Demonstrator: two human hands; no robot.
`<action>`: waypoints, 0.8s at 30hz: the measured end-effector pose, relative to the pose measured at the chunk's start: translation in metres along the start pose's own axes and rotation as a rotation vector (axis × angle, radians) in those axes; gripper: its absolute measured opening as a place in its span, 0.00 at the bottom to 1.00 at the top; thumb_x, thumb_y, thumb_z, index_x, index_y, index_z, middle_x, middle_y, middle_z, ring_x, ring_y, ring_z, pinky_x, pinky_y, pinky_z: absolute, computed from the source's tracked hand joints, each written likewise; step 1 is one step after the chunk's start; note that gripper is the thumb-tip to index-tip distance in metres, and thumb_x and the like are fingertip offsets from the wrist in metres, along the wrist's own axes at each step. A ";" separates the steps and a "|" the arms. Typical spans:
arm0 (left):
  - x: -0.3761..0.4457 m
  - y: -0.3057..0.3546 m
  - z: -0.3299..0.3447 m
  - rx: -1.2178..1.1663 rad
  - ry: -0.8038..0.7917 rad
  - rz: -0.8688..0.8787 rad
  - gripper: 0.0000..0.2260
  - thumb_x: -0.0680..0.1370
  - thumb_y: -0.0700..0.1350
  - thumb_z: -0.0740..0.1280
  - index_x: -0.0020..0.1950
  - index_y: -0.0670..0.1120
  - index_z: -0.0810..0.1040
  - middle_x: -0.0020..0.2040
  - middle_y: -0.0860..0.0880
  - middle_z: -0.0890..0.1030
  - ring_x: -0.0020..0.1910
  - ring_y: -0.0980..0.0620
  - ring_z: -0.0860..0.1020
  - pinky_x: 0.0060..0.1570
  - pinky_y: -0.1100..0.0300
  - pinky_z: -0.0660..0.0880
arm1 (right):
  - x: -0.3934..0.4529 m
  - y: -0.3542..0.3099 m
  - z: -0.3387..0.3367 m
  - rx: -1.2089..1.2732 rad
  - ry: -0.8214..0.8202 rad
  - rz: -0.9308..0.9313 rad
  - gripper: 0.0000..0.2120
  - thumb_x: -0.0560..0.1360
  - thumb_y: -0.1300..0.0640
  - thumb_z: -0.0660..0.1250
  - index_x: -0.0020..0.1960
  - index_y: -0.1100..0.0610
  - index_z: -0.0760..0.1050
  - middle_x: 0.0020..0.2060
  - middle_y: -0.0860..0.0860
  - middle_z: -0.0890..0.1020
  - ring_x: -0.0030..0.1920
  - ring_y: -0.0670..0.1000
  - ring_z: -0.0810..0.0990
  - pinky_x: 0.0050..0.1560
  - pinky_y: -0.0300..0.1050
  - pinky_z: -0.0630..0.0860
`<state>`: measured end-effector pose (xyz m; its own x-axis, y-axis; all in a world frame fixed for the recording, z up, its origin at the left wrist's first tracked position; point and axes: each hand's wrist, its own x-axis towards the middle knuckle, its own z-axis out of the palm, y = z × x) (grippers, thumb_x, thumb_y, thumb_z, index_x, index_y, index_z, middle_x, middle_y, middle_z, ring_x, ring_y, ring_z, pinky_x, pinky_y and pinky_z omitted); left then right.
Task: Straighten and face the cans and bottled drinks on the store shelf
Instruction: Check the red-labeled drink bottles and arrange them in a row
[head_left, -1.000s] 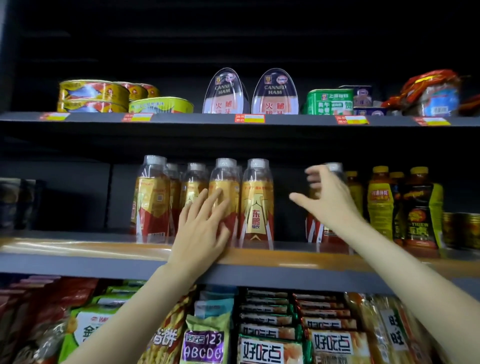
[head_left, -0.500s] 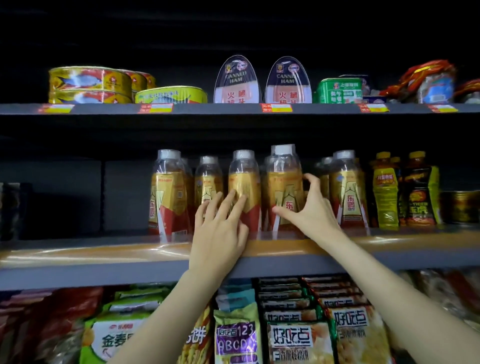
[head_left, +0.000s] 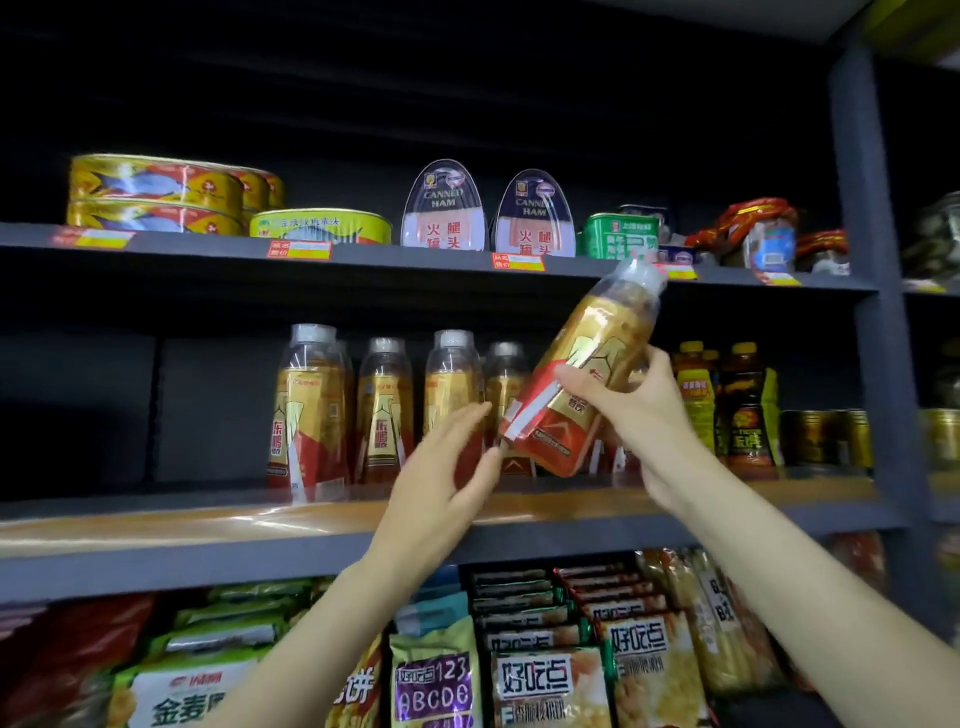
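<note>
The clear plastic bottle with the gold and red label (head_left: 582, 379) is off the middle shelf (head_left: 156, 530), tilted with its cap up and to the right, probably so its label can be turned forward before it goes back. The right hand (head_left: 631, 410) grips its lower half, fingers curled round the body. Just left of those fingers the left hand (head_left: 441, 483) is flat, fingers straight, holding nothing, by the bottle's base, likely ready to steady it. Beyond its fingertips the matching bottles (head_left: 384, 410) stand upright in a row
</note>
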<state>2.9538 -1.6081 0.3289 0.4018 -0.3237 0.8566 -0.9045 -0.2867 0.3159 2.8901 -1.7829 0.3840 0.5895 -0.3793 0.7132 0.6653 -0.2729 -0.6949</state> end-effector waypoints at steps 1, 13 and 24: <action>-0.001 0.012 0.003 -0.169 -0.084 -0.072 0.27 0.75 0.62 0.61 0.72 0.57 0.60 0.66 0.61 0.68 0.64 0.65 0.68 0.62 0.65 0.67 | -0.002 0.000 0.004 0.031 0.002 0.042 0.44 0.62 0.47 0.77 0.71 0.51 0.58 0.59 0.49 0.75 0.56 0.48 0.78 0.57 0.49 0.76; -0.001 0.006 -0.026 -1.015 -0.054 -0.424 0.18 0.69 0.45 0.69 0.58 0.50 0.74 0.56 0.44 0.81 0.53 0.48 0.81 0.46 0.59 0.79 | -0.002 -0.018 0.001 0.134 -0.407 0.104 0.16 0.81 0.44 0.52 0.67 0.43 0.65 0.51 0.57 0.81 0.46 0.55 0.84 0.45 0.47 0.81; 0.007 0.023 -0.026 -0.107 0.221 0.140 0.30 0.70 0.45 0.73 0.68 0.59 0.63 0.64 0.56 0.68 0.63 0.60 0.68 0.58 0.66 0.73 | -0.011 -0.008 0.022 0.478 -0.262 0.286 0.25 0.70 0.51 0.72 0.62 0.56 0.68 0.55 0.55 0.81 0.54 0.56 0.82 0.54 0.55 0.80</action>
<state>2.9319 -1.5937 0.3530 0.2413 -0.1451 0.9595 -0.9637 -0.1523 0.2194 2.8881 -1.7571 0.3837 0.8274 -0.1325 0.5457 0.5604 0.2575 -0.7872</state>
